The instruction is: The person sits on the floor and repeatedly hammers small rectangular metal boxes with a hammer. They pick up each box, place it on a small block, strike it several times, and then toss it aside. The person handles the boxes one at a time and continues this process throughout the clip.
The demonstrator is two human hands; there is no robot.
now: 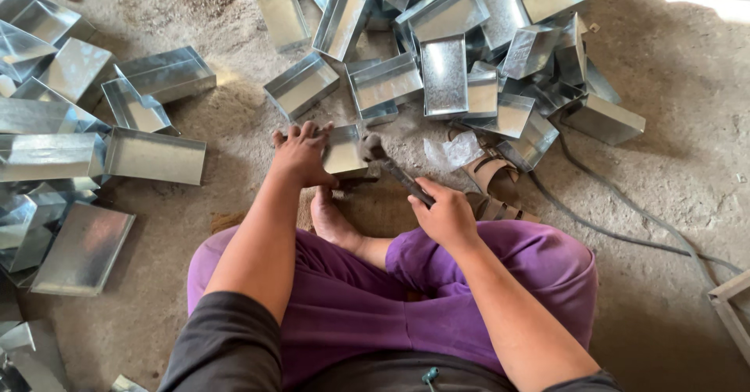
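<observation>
- Head view: the person sits cross-legged on a dusty concrete floor point(672, 95) in purple trousers point(500, 283); the near edge of the picture cuts off the upper arms in dark sleeves.
- The left hand point(301, 156) lies just left of centre, knuckles up, fingers curled over the near rim of a small metal tray point(344, 151) and gripping it; the fingertips are hidden behind the rim.
- That tray sits on the floor at the centre, just beyond a bare foot point(332, 219); the hand covers its left end, so its full outline cannot be made out.
- The right hand point(445, 214), at about 4 o'clock from the tray, is closed around the handle of a hammer point(387, 164); the palm hides the lower handle.
- The hammer's dark head rests at the tray's right edge; whether it touches the metal is hard to tell.
- A heap of shiny metal trays point(445, 72) spreads from 11 to 2 o'clock, overlapping so much that many show only a corner; the top edge cuts off the farthest ones.
- More trays point(152, 156) lie at 9 o'clock, some flattened, several cropped by the left edge.
- A brown sandal point(488, 175) lies at 3 o'clock from the tray, partly under crumpled clear plastic point(451, 151).
- A dark cable point(625, 232) runs from under the heap toward 4 o'clock; its start is hidden.
- A pale frame corner point(730, 302) pokes in at the right edge, mostly out of view.
</observation>
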